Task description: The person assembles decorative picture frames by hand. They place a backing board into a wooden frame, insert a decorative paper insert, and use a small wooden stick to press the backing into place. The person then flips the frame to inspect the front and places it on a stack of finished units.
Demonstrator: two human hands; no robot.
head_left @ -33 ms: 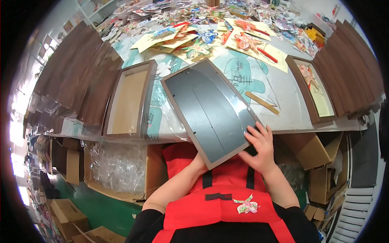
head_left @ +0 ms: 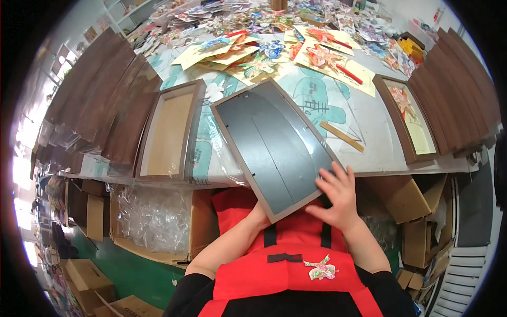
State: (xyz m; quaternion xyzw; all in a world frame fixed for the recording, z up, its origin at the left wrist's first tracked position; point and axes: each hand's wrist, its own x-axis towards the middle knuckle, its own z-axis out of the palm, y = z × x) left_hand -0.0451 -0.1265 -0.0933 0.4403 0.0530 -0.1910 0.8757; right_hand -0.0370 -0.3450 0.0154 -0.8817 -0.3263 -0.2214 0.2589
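Note:
A brown picture frame [head_left: 274, 153] lies back side up, tilted, reaching from the tabletop over its near edge toward my lap. Its grey backing board shows, with small dark tabs along the sides. My left hand [head_left: 257, 215] grips the near left corner from below; its fingers are hidden under the frame. At the near right corner, my right hand [head_left: 338, 198] has its fingers spread, with the fingertips over the backing's edge. Whether those fingertips touch the board, I cannot tell.
Brown frames stand in rows at left [head_left: 100, 100] and right [head_left: 449, 100]. An open frame [head_left: 169, 132] leans at the left row's end. Yellow cards with colourful paper figures [head_left: 322, 55] lie farther back. A flat wooden stick [head_left: 342, 136] rests right of my frame. Below is a box of clear plastic [head_left: 153, 216].
My right hand has shifted slightly toward me and left, its fingers a little more spread. The frame has dropped a touch nearer to me. My left hand keeps its grip.

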